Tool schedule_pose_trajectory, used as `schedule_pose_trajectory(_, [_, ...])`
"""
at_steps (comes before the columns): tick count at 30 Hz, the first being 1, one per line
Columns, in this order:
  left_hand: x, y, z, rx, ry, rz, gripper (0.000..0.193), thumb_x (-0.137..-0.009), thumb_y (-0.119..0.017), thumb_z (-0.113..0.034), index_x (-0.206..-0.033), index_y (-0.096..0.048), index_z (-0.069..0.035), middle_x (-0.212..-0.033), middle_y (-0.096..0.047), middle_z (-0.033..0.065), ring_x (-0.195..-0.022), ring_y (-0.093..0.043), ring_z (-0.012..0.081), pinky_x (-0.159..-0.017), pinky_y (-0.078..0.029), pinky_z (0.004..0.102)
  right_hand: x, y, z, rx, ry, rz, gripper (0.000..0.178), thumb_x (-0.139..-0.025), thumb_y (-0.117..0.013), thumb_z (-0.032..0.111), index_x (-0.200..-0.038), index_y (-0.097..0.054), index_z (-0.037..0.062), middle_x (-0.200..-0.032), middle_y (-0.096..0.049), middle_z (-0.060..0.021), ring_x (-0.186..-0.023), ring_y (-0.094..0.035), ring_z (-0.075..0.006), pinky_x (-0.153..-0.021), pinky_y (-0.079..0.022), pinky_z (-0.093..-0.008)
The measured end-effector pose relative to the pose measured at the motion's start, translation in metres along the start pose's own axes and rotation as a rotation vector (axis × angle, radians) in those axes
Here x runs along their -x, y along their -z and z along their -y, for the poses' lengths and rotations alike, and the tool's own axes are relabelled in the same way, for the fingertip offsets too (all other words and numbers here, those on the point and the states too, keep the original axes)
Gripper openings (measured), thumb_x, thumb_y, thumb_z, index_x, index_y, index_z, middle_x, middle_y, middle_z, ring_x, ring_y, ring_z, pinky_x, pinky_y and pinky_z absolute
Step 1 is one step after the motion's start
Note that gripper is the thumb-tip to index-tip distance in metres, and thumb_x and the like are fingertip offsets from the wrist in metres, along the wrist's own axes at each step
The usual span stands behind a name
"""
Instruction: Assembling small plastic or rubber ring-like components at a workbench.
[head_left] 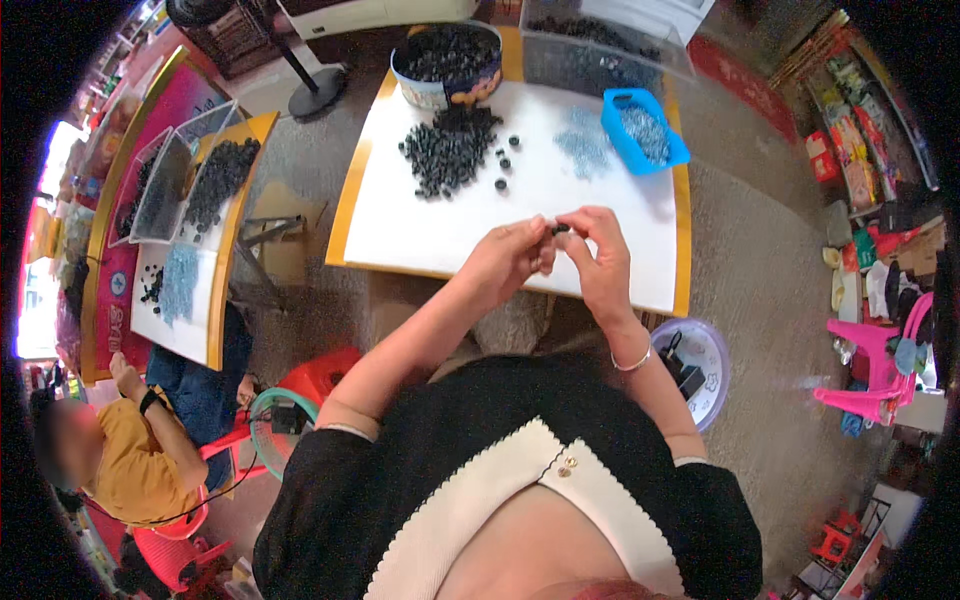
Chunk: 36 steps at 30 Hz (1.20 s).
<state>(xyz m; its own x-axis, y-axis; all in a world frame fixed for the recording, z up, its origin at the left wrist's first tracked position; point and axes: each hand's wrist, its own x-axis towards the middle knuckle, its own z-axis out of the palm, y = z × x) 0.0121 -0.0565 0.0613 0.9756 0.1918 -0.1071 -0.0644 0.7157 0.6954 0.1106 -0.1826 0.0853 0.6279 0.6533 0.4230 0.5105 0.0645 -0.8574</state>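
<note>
Over the front edge of the white tabletop (430, 232), my two hands meet at the fingertips. A small black round piece (560, 228) shows between them. My right hand (604, 268) pinches this piece with thumb and forefinger. Curled beside it is my left hand (508, 260), its fingers closed close to the piece; whatever lies inside them is hidden. Beyond the hands lies a heap of similar black pieces (445, 155), with a few loose ones to its right. Small pale blue pieces (585, 145) are spread near a blue plastic basket (613, 148) holding more of them.
A round tub (425, 95) and a clear bin (560, 70), both with black pieces, stand at the far edge. A lilac basin (712, 400) sits right of me. At left, a person in a yellow shirt (145, 465) sits by another table (190, 338); a pink stool (865, 370) stands right.
</note>
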Motion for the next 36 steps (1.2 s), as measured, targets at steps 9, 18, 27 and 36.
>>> schedule_pose_trajectory(9, [0.019, 0.062, 0.013, -0.701, -0.275, -0.528, 0.023, -0.089, -0.057, -0.016, -0.101, -0.063, 0.003, -0.074, -0.059, 0.003, -0.061, -0.053, 0.0088, -0.058, -0.045, 0.0231, -0.114, 0.033, -0.039, 0.081, 0.011, -0.093, 0.015, -0.083, -0.061, 0.008, -0.097, -0.062, 0.0011, -0.09, -0.065, -0.0085, -0.081, -0.061, -0.0161, -0.073, -0.048, -0.0279])
schedule_pose_trajectory(18, [0.004, 0.055, 0.004, -0.771, -0.382, -0.505, 0.016, -0.087, -0.056, -0.01, -0.092, -0.063, 0.003, -0.064, -0.057, 0.0038, -0.056, -0.053, 0.0086, -0.053, -0.043, 0.0235, -0.291, 0.059, -0.06, 0.836, 0.333, -0.365, 0.025, -0.084, -0.055, 0.022, -0.098, -0.064, 0.0033, -0.095, -0.064, -0.0186, -0.092, -0.058, -0.037, -0.08, -0.045, -0.0442])
schedule_pose_trajectory(27, [0.011, 0.061, 0.006, -0.704, -0.375, -0.436, 0.015, -0.09, -0.056, -0.01, -0.095, -0.063, 0.001, -0.073, -0.059, 0.0032, -0.058, -0.054, 0.0078, -0.054, -0.046, 0.0227, -0.12, -0.046, -0.082, 0.375, 0.112, 0.241, 0.013, -0.078, -0.061, 0.014, -0.084, -0.066, 0.0039, -0.085, -0.062, -0.0132, -0.08, -0.058, -0.028, -0.074, -0.046, -0.0372])
schedule_pose_trajectory(36, [0.014, 0.061, 0.008, -0.772, -0.382, -0.496, 0.018, -0.09, -0.055, -0.014, -0.096, -0.064, 0.001, -0.075, -0.062, 0.0043, -0.06, -0.057, 0.008, -0.056, -0.047, 0.0226, -0.071, -0.08, -0.078, 0.309, 0.052, 0.252, 0.014, -0.077, -0.064, 0.016, -0.082, -0.066, 0.0034, -0.083, -0.06, -0.0131, -0.074, -0.057, -0.0263, -0.07, -0.046, -0.036])
